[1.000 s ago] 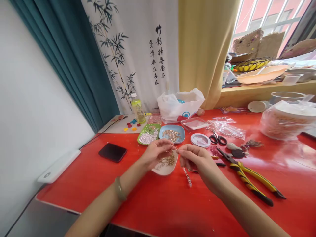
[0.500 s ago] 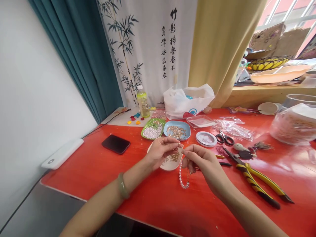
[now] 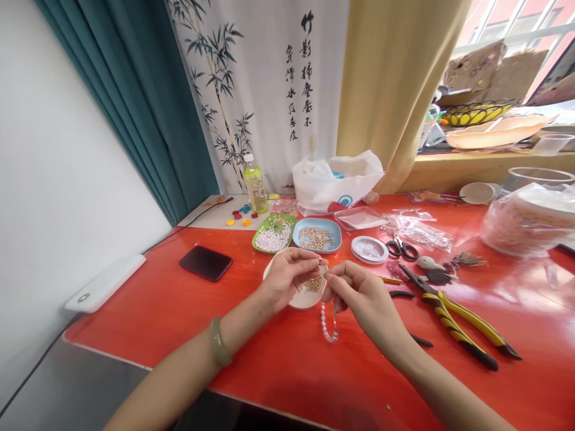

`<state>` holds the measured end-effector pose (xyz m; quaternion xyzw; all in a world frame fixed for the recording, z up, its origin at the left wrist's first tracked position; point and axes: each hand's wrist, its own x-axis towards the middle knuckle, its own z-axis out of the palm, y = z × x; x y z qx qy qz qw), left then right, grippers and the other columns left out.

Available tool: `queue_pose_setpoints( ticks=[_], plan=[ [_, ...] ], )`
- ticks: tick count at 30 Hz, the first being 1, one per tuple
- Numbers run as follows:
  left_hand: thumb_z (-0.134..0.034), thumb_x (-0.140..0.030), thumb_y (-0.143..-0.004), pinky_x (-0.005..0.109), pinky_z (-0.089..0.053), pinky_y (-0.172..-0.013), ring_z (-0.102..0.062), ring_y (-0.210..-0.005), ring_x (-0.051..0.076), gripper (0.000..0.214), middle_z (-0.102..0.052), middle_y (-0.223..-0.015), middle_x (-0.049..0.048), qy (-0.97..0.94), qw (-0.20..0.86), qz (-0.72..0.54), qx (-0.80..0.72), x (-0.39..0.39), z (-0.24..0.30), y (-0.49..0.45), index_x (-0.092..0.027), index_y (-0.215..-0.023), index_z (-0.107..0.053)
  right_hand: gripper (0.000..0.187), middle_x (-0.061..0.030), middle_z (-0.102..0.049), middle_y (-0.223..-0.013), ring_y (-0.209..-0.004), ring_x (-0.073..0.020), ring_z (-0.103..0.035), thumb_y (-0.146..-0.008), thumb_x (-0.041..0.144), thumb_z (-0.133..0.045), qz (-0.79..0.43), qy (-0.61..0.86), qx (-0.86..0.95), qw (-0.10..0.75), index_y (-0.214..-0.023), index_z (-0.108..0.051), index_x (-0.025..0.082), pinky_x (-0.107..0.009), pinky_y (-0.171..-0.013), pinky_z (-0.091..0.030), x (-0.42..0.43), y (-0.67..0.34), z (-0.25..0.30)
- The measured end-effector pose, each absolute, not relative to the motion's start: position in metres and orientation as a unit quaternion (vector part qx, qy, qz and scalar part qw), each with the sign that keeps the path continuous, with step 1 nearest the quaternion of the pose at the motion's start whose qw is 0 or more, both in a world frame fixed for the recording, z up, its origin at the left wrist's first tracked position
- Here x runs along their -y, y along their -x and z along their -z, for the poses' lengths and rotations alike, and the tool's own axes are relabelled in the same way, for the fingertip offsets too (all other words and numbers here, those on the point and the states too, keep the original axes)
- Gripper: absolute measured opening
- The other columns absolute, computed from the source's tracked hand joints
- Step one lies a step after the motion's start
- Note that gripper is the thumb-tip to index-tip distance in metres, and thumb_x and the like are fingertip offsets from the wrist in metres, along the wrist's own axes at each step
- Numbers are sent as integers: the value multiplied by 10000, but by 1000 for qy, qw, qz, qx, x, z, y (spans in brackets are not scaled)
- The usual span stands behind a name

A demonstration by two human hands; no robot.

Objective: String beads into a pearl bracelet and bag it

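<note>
My right hand (image 3: 359, 293) is closed in a pinch on a beaded pearl strand (image 3: 329, 330), whose white beads hang in a loop below the fingers with a gold-coloured stretch on one side. Close by on the left, my left hand (image 3: 290, 276) has thumb and forefinger pressed together on something tiny, too small to name. The fingertips of both hands nearly meet. Beneath them stands a white dish (image 3: 305, 299) of small gold beads, partly hidden by my left hand. A green dish (image 3: 275, 233) of white beads and a blue dish (image 3: 318, 234) of gold beads stand just behind.
To the right lie yellow-and-black pliers (image 3: 453, 317), scissors (image 3: 403, 248) and a round spool (image 3: 369, 249). A phone (image 3: 205, 262) rests on the left. Farther back are a drink bottle (image 3: 256, 188), a white plastic bag (image 3: 336, 185) and clear packets (image 3: 417, 230).
The view has shifted slightly, so everything sits a little farther left. Both hands keep their pinches close together, and the strand still hangs from my right hand.
</note>
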<state>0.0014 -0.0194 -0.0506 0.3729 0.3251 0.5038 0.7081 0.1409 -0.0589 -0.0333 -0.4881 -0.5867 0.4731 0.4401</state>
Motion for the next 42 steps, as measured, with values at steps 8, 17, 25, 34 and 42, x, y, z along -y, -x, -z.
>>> queue_pose_setpoints(
  ticks=[8, 17, 25, 34, 42],
  plan=[
    [-693, -110, -604, 151, -466, -614, -593, -599, 59, 101, -667, -688, 32, -369, 707, -509, -323, 21, 50, 0, -94, -678, -627, 120, 7, -592, -511, -435, -86, -471, -745, 230, -470, -456, 496, 589, 446, -635, -484, 184, -223, -460, -401, 60, -139, 30],
    [-701, -114, -593, 162, -459, -612, -592, -611, 68, 115, -668, -701, 40, -366, 709, -510, -321, 22, 51, -2, -93, -672, -619, 114, -1, -603, -521, -447, -98, -500, -750, 241, -460, -414, 507, 612, 444, -662, -504, 182, -240, -477, -438, 58, -140, 40],
    [-709, -116, -582, 198, -441, -651, -592, -640, 83, 148, -661, -712, 33, -376, 707, -510, -313, 23, 52, -2, -104, -672, -593, 135, 7, -592, -507, -435, -97, -481, -750, 263, -479, -451, 499, 594, 441, -641, -496, 185, -233, -462, -405, 58, -139, 38],
    [-716, -124, -573, 220, -441, -653, -598, -656, 103, 209, -660, -703, 31, -386, 707, -504, -312, 25, 49, -3, -120, -750, -605, 196, 8, -594, -533, -434, -73, -454, -743, 335, -549, -562, 432, 540, 453, -643, -516, 170, -220, -474, -373, 54, -141, 34],
    [-725, -127, -561, 228, -436, -647, -595, -660, 110, 236, -650, -690, 18, -418, 684, -516, -300, 26, 47, -2, -129, -775, -625, 236, 29, -615, -575, -471, -77, -522, -745, 347, -595, -611, 363, 498, 497, -749, -409, 203, -202, -482, -392, 52, -140, 41]
  ],
)
